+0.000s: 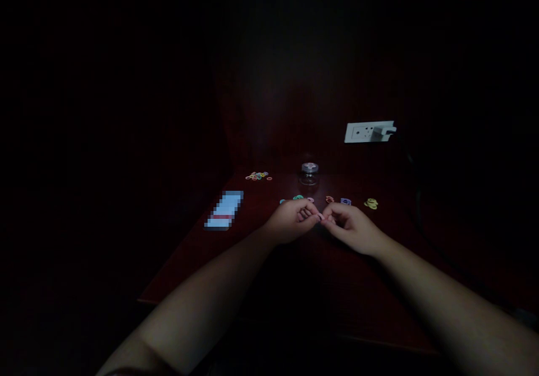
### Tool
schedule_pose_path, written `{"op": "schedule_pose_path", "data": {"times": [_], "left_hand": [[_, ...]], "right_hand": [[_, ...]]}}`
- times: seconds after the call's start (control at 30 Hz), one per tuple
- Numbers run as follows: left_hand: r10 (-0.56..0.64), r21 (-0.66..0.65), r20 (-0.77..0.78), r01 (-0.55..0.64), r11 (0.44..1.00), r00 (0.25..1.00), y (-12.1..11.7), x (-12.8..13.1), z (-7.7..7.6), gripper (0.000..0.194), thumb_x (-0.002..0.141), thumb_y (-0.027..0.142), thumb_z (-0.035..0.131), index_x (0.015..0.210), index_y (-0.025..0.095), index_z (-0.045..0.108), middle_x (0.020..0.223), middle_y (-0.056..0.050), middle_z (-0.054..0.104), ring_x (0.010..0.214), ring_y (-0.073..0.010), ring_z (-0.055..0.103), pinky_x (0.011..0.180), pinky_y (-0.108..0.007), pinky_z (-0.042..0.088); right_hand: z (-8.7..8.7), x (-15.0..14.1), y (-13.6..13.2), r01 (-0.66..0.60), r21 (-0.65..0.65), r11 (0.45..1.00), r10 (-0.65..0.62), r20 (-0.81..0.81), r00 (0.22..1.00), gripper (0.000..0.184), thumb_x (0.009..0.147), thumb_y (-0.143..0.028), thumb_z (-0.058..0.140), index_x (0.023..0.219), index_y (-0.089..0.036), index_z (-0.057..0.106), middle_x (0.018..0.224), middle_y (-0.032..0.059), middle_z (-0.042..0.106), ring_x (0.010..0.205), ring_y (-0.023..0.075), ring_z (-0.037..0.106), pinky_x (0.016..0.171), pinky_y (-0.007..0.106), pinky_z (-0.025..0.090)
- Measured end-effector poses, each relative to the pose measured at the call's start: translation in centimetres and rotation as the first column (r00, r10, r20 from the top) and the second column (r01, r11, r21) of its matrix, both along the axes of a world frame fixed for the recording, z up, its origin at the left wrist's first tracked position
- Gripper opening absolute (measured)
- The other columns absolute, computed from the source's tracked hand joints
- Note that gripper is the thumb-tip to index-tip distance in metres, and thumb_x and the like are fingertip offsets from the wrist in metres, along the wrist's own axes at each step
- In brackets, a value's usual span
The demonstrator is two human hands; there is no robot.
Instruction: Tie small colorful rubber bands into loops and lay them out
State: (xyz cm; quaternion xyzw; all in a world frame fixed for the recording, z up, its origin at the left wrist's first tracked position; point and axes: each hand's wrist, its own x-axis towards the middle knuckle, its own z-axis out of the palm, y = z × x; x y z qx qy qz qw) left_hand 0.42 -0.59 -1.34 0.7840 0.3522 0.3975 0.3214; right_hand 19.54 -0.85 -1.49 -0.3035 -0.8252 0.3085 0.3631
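Note:
My left hand (293, 220) and my right hand (353, 225) meet above the table, fingertips pinched together. Between them is a small pink hair tie (320, 216), gripped from both sides. Just beyond my hands, similar hair ties lie grouped by colour: green ones (298, 197), pink ones (310, 200), orange-red ones (329, 199), purple ones (346, 201) and, farther right, yellow ones (371, 203). My left hand partly covers a teal one (282, 202). A mixed-colour heap of hair ties (256, 176) rests at the back left.
A clear lidded jar (309, 175) stands near the back of the dark red table (185, 269). To the left lies a phone-like blurred bright rectangle (224, 210). On the wall, a white socket (357, 132) holds a plug (384, 132) whose dark cable hangs at the right.

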Motion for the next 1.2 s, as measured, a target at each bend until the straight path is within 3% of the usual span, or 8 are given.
{"op": "schedule_pose_path", "data": {"times": [0.2, 0.5, 0.63, 0.8, 0.93, 1.07, 1.2], "left_hand": [[-0.015, 0.001, -0.018, 0.015, 1.000, 1.000, -0.1, -0.1, 0.1, 0.013, 0.078, 0.025, 0.059, 0.079, 0.012, 0.062, 0.069, 0.000, 0.058, 0.059, -0.0065, 0.049, 0.056, -0.017, 0.041], [-0.043, -0.009, -0.050, 0.042, 0.999, 0.998, -0.2, -0.3, 0.3, 0.011, 0.078, 0.024, 0.057, 0.077, 0.013, 0.058, 0.064, 0.003, 0.050, 0.055, -0.0062, 0.042, 0.053, -0.017, 0.036], [-0.050, -0.005, -0.039, 0.050, 0.999, 0.998, -0.2, -0.3, 0.4, 0.012, 0.079, 0.025, 0.057, 0.078, 0.013, 0.057, 0.066, 0.002, 0.051, 0.055, -0.0062, 0.042, 0.054, -0.017, 0.036], [-0.031, -0.003, -0.028, 0.030, 1.000, 0.999, -0.2, 0.0, 0.4, 0.020, 0.081, 0.032, 0.057, 0.075, 0.013, 0.056, 0.067, 0.002, 0.051, 0.056, -0.0065, 0.042, 0.054, -0.018, 0.036], [-0.004, -0.005, -0.018, 0.004, 1.000, 1.000, -0.1, 0.0, 0.2, 0.021, 0.081, 0.034, 0.057, 0.079, 0.013, 0.058, 0.067, 0.001, 0.052, 0.057, -0.0066, 0.042, 0.053, -0.018, 0.035], [-0.025, -0.038, 0.000, 0.025, 0.999, 1.000, 0.0, 0.0, 0.0, 0.022, 0.080, 0.035, 0.059, 0.079, 0.012, 0.059, 0.068, 0.001, 0.053, 0.058, -0.0065, 0.043, 0.053, -0.018, 0.036], [-0.035, -0.043, 0.005, 0.035, 0.998, 0.999, 0.1, -0.1, -0.1, 0.022, 0.080, 0.034, 0.060, 0.080, 0.012, 0.060, 0.068, 0.001, 0.054, 0.058, -0.0062, 0.043, 0.052, -0.017, 0.035]], "right_hand": [[0.1, 0.1, -0.1, -0.019, -0.002, 1.000, 0.019, 0.033, 0.999, 0.017, 0.085, -0.030, 0.053, 0.074, -0.017, 0.051, 0.062, -0.0027, 0.044, 0.057, 0.0108, 0.039, 0.053, 0.024, 0.034], [0.3, 0.8, 0.7, 0.215, 0.162, 0.963, -0.216, -0.009, 0.976, 0.016, 0.084, -0.024, 0.051, 0.070, -0.019, 0.048, 0.062, -0.0027, 0.043, 0.057, 0.0117, 0.040, 0.054, 0.025, 0.033], [0.2, 0.9, 0.9, 0.273, 0.175, 0.946, -0.268, -0.051, 0.962, 0.014, 0.083, -0.022, 0.052, 0.070, -0.019, 0.047, 0.062, -0.0029, 0.043, 0.058, 0.0118, 0.041, 0.055, 0.025, 0.034], [-0.4, 0.4, 1.0, 0.153, 0.062, 0.986, -0.153, 0.004, 0.988, 0.016, 0.083, -0.023, 0.052, 0.068, -0.019, 0.047, 0.060, -0.0035, 0.041, 0.057, 0.0115, 0.039, 0.056, 0.025, 0.035], [-0.7, 0.1, 0.7, 0.008, -0.039, 0.999, -0.008, 0.005, 1.000, 0.009, 0.084, -0.027, 0.053, 0.082, -0.018, 0.052, 0.066, -0.0025, 0.045, 0.059, 0.0117, 0.040, 0.055, 0.024, 0.036], [-0.4, 0.1, 0.5, -0.001, -0.046, 0.999, -0.002, -0.046, 0.999, 0.016, 0.085, -0.030, 0.055, 0.096, -0.018, 0.054, 0.070, -0.0016, 0.048, 0.060, 0.0120, 0.042, 0.055, 0.024, 0.037], [0.1, 0.2, 0.3, 0.033, 0.005, 0.999, -0.033, -0.009, 0.999, 0.017, 0.087, -0.032, 0.053, 0.088, -0.017, 0.059, 0.065, -0.0014, 0.049, 0.058, 0.0118, 0.042, 0.055, 0.024, 0.037]]}}
